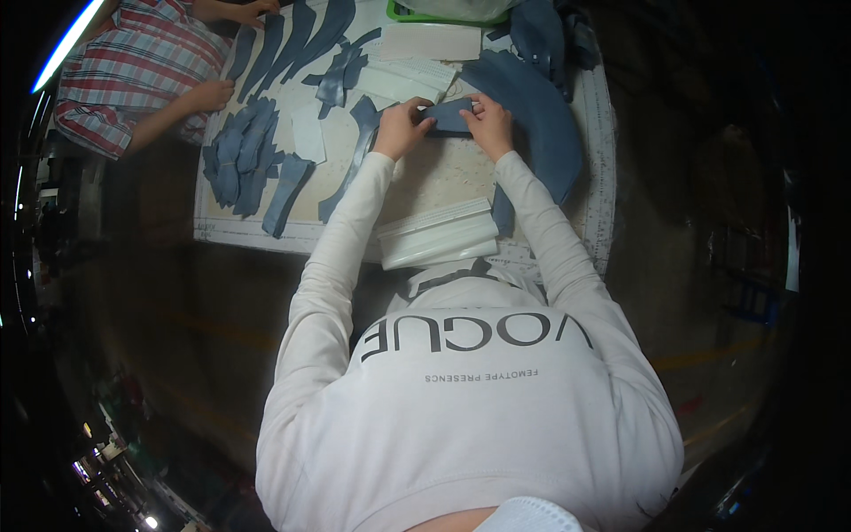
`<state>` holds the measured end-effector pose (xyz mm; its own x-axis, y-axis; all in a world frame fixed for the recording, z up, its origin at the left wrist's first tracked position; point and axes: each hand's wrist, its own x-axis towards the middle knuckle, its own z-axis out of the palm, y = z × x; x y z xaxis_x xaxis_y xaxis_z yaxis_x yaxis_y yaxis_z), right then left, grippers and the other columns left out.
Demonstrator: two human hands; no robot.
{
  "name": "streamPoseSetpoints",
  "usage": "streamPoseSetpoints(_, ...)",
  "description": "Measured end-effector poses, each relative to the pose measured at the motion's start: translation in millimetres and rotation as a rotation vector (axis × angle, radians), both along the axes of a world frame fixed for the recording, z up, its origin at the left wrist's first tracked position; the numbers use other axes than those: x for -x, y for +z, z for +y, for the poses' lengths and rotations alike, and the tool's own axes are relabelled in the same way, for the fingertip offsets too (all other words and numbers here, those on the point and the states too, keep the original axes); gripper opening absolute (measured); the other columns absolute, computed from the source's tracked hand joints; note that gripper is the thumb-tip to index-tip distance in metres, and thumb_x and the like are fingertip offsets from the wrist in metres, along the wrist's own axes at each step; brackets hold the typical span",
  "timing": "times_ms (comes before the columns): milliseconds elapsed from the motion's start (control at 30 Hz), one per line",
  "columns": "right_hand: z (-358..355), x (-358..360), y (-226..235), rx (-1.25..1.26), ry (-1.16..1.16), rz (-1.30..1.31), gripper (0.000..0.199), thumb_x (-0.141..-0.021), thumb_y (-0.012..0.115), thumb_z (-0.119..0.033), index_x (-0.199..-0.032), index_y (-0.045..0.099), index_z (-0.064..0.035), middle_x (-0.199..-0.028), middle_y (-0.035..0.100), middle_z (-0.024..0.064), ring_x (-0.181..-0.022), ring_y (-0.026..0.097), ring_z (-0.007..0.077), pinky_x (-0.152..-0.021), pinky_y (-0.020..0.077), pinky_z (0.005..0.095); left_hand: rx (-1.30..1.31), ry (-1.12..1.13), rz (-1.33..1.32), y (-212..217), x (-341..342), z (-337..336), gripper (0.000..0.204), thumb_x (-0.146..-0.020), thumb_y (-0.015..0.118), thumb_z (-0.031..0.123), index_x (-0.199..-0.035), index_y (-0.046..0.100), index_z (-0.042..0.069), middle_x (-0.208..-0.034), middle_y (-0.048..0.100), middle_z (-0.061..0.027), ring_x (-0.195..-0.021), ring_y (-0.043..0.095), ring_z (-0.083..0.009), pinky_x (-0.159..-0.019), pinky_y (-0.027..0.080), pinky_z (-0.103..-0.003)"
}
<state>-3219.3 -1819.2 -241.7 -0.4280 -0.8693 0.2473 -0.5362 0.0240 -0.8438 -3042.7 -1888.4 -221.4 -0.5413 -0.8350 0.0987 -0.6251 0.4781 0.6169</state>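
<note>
You held a small blue-grey fabric piece, flat and roughly rectangular, pinched at both ends, left hand and right hand, just left of the large curved blue panel.

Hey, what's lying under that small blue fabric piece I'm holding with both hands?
The blue fabric piece sits between your left hand and right hand, above the pale table. Whatever lies directly beneath it is covered by the piece and your fingers.
</note>
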Motion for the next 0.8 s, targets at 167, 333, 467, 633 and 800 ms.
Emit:
streamPoseSetpoints(167,-5.7,7.3,-19.2,-0.177,-0.063,0.143,0.044,-0.073,0.076,-0.007,-0.115,0.063,-0.0064,-0.105,0.065,0.0202,-0.098,0.063,0.0333,-0.082,0.051,0.0365,-0.096,-0.062,-0.312,-10.7,26.0,-19.1,0.051,-0.075,0.077,0.042,-0.108,0.069,0.004,-0.102,0.07,-0.0178,-0.095,0.067,-0.0311,-0.085,0.052,-0.036)
streamPoseSetpoints(333,-7.7,4.6,-35.6,-0.241,-0.03,-0.201,0.046,-0.086,0.07,-0.02,-0.127,0.056,-0.006,-0.11,0.064,0.0134,-0.093,0.062,0.0193,-0.082,0.0493,0.0302,-0.15,-0.144,-0.292,-17.3,26.0,-22.3,0.063,-0.065,0.082,0.044,-0.105,0.065,-0.001,-0.103,0.068,-0.0212,-0.093,0.067,-0.0329,-0.084,0.051,-0.037)
streamPoseSetpoints(467,-2.2,8.6,-34.9,-0.146,0.068,-0.559,0.044,-0.097,0.055,-0.03,-0.132,0.052,-0.0029,-0.117,0.063,0.0132,-0.103,0.059,0.0162,-0.089,0.0452,0.0266,-0.095,-0.113,0.024,-26.0,16.8,6.3,0.057,-0.062,0.085,0.033,-0.1,0.061,-0.001,-0.099,0.066,-0.0213,-0.084,0.065,-0.0328,-0.078,0.05,-0.037)
streamPoseSetpoints(633,7.1,4.8,-22.1,-0.176,0.168,-0.807,0.056,-0.102,0.036,-0.047,-0.135,0.05,-0.0043,-0.131,0.056,0.0137,-0.123,0.049,0.0214,-0.105,0.0321,0.0302,-0.185,-0.076,0.133,-25.6,2.6,24.5,0.052,-0.066,0.082,0.021,-0.108,0.057,0.001,-0.098,0.064,-0.017,-0.086,0.064,-0.0326,-0.078,0.049,-0.034)
streamPoseSetpoints(800,17.7,-10.2,-12.8,-0.192,0.304,-0.778,0.072,-0.1,0.021,-0.059,-0.145,0.038,-0.0051,-0.147,0.042,0.0139,-0.14,0.031,0.0223,-0.114,0.0179,0.0304,0.049,-0.098,0.261,-26.8,-13.2,37.0,0.045,-0.071,0.076,0.02,-0.109,0.057,0.003,-0.099,0.059,-0.0174,-0.096,0.058,-0.0354,-0.083,0.047,-0.04)
